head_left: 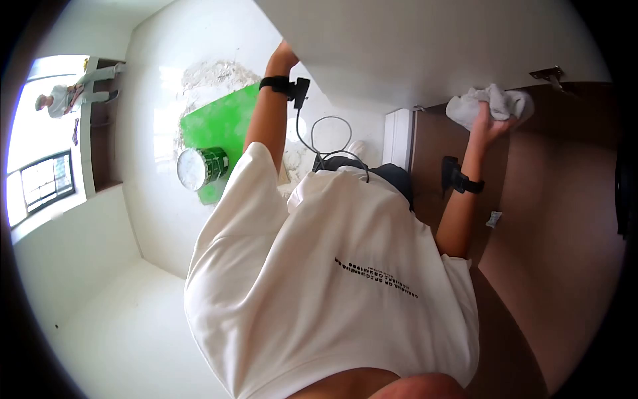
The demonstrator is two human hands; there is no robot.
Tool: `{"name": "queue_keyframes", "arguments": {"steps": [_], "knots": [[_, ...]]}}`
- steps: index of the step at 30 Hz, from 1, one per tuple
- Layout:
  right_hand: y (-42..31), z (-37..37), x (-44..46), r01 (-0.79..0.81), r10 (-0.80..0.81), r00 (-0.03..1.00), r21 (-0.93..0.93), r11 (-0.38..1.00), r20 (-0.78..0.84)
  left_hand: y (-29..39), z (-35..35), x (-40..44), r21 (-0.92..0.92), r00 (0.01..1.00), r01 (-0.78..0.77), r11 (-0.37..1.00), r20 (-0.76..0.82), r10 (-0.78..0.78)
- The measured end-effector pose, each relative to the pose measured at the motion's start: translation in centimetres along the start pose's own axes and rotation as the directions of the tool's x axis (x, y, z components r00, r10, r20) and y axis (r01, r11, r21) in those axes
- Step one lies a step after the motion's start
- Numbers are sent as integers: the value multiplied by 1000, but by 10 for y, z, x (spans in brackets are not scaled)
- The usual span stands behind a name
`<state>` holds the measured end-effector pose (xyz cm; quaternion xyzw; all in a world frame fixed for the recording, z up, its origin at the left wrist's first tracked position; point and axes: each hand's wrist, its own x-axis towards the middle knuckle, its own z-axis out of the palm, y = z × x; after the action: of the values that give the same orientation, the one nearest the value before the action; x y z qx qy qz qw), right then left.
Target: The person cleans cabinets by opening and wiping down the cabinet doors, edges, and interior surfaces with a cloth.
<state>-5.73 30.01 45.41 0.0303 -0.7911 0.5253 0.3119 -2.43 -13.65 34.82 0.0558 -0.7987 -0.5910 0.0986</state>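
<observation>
At the upper middle, my left hand is at the edge of a pale cabinet door; its fingers are hidden behind the panel. My right hand grips a crumpled grey-white cloth at the right. The cloth lies against the door's lower edge, near a metal hinge, beside the open brown cabinet interior. Both wrists wear black straps with small devices, and a cable hangs from the left one.
A bucket stands on a green sheet on the pale, dusty floor. A small packet lies in the cabinet. Another person is at the far left, near shelving and a window.
</observation>
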Motion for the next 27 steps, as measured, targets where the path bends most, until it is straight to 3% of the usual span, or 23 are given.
{"name": "queue_keyframes", "arguments": {"steps": [2, 4, 5, 9, 14, 15, 16, 17, 18, 19, 20, 21, 23, 24, 26, 27], "knots": [[-10, -20, 21, 256, -223, 963, -253, 933, 152, -9, -3, -2, 75, 995, -98, 992, 12, 98], [-47, -20, 37, 285, -279, 958, -125, 950, 68, -14, -2, -4, 41, 996, -90, 995, 8, 90], [-53, -18, 39, 255, -248, 965, -71, 964, 90, -17, -2, -5, -25, 999, -52, 998, -15, 52], [11, -3, 18, 290, -264, 954, -217, 932, 144, -29, -2, 0, -332, 985, 62, 941, -133, -112], [22, -17, 5, 150, -145, 982, -40, 988, 121, -47, -1, 17, -571, 901, 1, 821, -356, -249], [4, -23, 16, 131, -131, 991, -12, 991, 7, -35, -5, 17, -597, 893, -20, 802, -372, -254], [12, -43, 33, 206, -200, 979, -159, 966, 48, -22, -11, 12, -621, 892, -43, 782, -376, -249], [-11, -64, 57, 387, -357, 921, -275, 880, 152, 3, -15, 7, -650, 903, -60, 758, -359, -237], [-10, -81, 79, 382, -349, 924, -303, 873, 160, 29, -18, 2, -678, 912, -74, 731, -343, -225], [-36, -82, 95, 275, -277, 961, -128, 953, 7, 49, -22, 2, -703, 923, -90, 705, -325, -206], [-38, -93, 115, 351, -347, 936, -132, 927, 49, 53, -25, 3, -635, 928, -96, 767, -335, -161], [-37, -105, 125, 230, -226, 972, -53, 972, 68, 47, -28, 4, -635, 925, -75, 769, -332, -185], [-53, -110, 141, 94, -121, 956, 113, 989, 269, 30, -28, 4, -636, 915, -30, 772, -329, -236], [-52, -100, 143, 346, -345, 905, 41, 937, 249, 24, -29, 2, -623, 920, -18, 782, -317, -232], [-34, -91, 133, 333, -333, 912, 42, 942, 239, 14, -31, 1, -602, 928, 1, 799, -297, -225], [-36, -87, 131, 362, -361, 900, 44, 931, 245, 0, -32, 3, -500, 941, 0, 866, -293, -170]]}}
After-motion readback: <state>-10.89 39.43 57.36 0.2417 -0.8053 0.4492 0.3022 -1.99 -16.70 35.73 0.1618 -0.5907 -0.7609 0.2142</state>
